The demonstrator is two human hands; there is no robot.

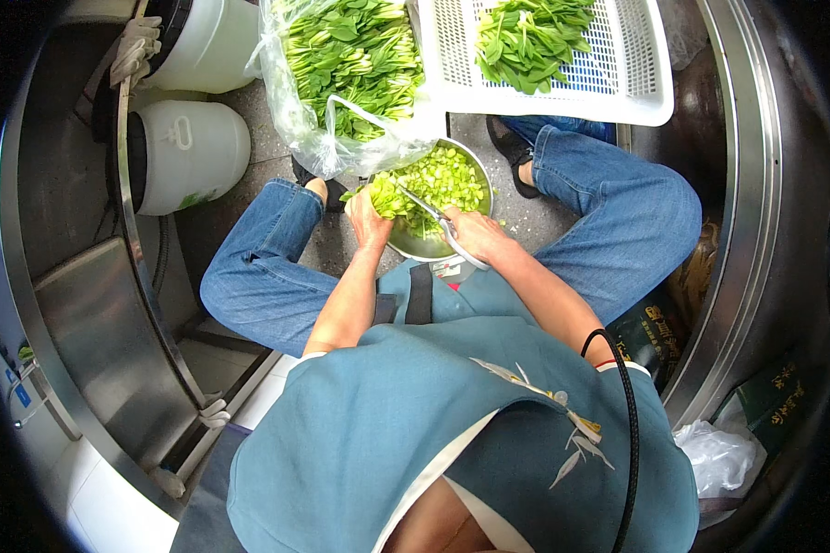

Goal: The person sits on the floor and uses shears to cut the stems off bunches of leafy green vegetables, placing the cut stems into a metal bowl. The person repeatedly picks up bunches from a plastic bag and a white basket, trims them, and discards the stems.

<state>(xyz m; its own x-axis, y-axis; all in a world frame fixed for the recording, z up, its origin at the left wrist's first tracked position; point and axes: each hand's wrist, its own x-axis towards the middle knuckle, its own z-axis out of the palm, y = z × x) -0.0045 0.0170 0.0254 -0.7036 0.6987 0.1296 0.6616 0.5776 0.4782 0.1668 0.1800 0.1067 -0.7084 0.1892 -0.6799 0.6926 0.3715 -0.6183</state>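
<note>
My left hand (369, 220) grips a bunch of leafy green vegetable stems (391, 196) over the left side of a round metal bowl (487, 181). My right hand (476, 233) is closed around the handles of scissors (449, 227). Their blades reach up and left to the cut end of the bunch. Chopped pale green stem pieces (449, 173) fill much of the bowl, which sits low between my knees. Behind it, a clear plastic bag (283, 131) holds many whole greens (360, 62), and part of the bag overhangs the bowl's far rim.
A white perforated plastic basket (636, 41) at the back right holds leafy greens (536, 48). White plastic barrels (197, 155) stand at left beside a metal frame (128, 207) with gloves (135, 50) hung on it. Steel edging (750, 138) and plastic bags (716, 460) line the right.
</note>
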